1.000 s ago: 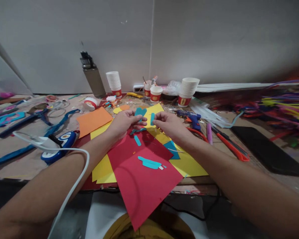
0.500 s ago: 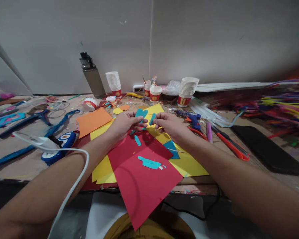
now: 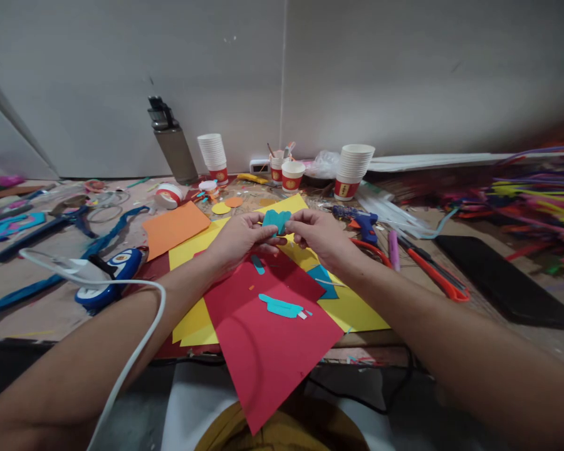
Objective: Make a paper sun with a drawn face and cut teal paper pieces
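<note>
Between thumb and fingers, my left hand [image 3: 245, 238] grips teal paper pieces [image 3: 276, 220] with rounded ends, fanned side by side. My right hand [image 3: 314, 233] pinches a small teal strip at the right edge of that fan; its fingers partly cover the strip. Below the hands lies a red paper sheet [image 3: 272, 357] on top of yellow sheets [image 3: 357, 313]. A loose teal strip [image 3: 258, 265] rests on the red sheet, under my left hand. Nearer to me are turquoise paper scraps [image 3: 282, 307]. A blue paper piece [image 3: 323, 282] sits by the red sheet's right side.
Orange paper [image 3: 176, 228] lies left of my left hand. A blue glue gun [image 3: 367, 227], orange-handled scissors [image 3: 439, 279] and a black phone [image 3: 502, 282] are at right. Stacked paper cups [image 3: 355, 166] and a bottle [image 3: 175, 147] stand at the back. A white cable [image 3: 145, 335] crosses my left forearm.
My right hand has moved left, bringing its teal strip from apart to against the pieces in my left hand. The left hand has shifted slightly.
</note>
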A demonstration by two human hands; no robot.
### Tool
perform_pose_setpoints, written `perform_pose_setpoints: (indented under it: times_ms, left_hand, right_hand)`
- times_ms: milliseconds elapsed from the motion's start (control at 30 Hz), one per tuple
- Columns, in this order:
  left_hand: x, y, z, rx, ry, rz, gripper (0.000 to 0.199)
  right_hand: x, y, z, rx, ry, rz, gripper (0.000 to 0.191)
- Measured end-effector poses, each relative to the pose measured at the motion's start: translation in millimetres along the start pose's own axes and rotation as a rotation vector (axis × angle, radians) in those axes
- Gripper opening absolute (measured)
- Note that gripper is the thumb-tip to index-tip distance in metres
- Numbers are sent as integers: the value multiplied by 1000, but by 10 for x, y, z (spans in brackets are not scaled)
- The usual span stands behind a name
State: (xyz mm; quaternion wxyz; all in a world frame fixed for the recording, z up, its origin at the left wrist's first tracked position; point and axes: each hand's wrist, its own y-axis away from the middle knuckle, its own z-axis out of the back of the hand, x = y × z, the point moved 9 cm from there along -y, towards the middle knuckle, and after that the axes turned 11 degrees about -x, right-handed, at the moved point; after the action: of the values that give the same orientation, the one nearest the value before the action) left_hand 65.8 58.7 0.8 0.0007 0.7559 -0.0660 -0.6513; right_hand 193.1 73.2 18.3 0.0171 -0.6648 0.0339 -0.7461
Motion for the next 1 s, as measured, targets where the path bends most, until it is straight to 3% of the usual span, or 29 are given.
perform_pose_setpoints:
  times_ms: [433,700,867,1000]
  left_hand:
    - [-135,43,-14,-47,-77,-74,18]
    - [-116,70,-70,-3,-104,-52,22]
    - [-67,77,-136,112,39,43,19]
    - [-16,52,-98,98,127,114,18]
  right_hand:
    - [31,13,-34,-18,-15,50,8]
    - [89,68,-101,66,-80,87,14]
    - [72,17,-25,5,-93,85,15]
    - [42,-9,-7,-9,-89,71,13]
